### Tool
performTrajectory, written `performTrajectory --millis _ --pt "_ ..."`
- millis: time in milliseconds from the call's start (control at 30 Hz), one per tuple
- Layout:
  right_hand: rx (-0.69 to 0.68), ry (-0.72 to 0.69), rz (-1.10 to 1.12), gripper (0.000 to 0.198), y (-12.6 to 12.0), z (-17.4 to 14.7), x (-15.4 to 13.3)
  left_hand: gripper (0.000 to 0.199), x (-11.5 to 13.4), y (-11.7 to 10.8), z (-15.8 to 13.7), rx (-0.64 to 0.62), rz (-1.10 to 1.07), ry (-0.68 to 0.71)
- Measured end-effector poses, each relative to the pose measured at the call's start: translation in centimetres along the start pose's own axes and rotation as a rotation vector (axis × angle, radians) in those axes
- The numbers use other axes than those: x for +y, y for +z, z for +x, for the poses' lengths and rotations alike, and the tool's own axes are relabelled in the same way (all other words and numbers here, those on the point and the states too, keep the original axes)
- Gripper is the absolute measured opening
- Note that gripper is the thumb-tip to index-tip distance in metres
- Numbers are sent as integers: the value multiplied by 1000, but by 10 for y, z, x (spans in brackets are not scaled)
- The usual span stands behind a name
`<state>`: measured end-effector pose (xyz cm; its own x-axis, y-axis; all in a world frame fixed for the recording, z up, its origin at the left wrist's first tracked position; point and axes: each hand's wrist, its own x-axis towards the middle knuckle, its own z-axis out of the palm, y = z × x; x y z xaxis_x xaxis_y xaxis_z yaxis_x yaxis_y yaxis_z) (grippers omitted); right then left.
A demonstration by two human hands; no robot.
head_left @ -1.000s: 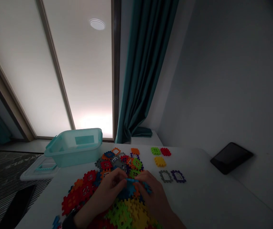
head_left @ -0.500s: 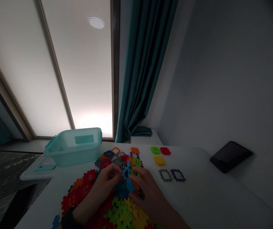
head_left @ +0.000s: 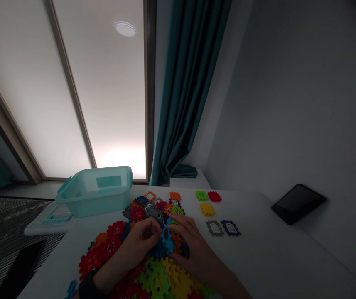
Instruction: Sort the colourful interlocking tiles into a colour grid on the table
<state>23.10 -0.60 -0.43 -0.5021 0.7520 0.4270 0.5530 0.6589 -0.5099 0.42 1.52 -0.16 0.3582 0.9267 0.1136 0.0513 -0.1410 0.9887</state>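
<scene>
Blue interlocking plastic tiles (head_left: 167, 241) stand between my two hands, above a pile of coloured tiles. My left hand (head_left: 143, 237), a dark band at its wrist, is closed, with thumb and fingertips at the left edge of the blue tiles. From the other side, my right hand (head_left: 192, 245) curves round them, its fingertips on the upper part and its thumb lower down. Below my hands lie green tiles (head_left: 156, 279) and yellow tiles (head_left: 180, 279). Red tiles (head_left: 92, 259) spread to the left of my left wrist. The exact finger contact is partly hidden.
A translucent teal bin (head_left: 99, 203) stands at the back left, beside a lid (head_left: 48, 220). Right of the pile lie separate tiles: green (head_left: 202, 195), red (head_left: 214, 196), yellow (head_left: 207, 209), grey (head_left: 214, 228) and purple (head_left: 231, 228). A black tablet (head_left: 299, 204) leans by the wall.
My right fingers have shifted slightly up and inward around the blue tiles, which are tilted a little differently. My left hand has barely moved.
</scene>
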Motion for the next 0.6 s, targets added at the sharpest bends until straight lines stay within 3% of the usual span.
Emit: performTrajectory --millis 167,300,433,600 --pt "-45 38 53 58 -4 2 -3 19 4 2 -2 -18 103 24" --pt "-73 68 47 57 -6 3 -3 2 11 6 -6 52 349 90" --pt "-62 77 44 56 -8 3 -1 12 14 5 -8 111 639 244" --pt "-65 76 58 56 -7 3 0 15 12 2 -8 122 849 438"
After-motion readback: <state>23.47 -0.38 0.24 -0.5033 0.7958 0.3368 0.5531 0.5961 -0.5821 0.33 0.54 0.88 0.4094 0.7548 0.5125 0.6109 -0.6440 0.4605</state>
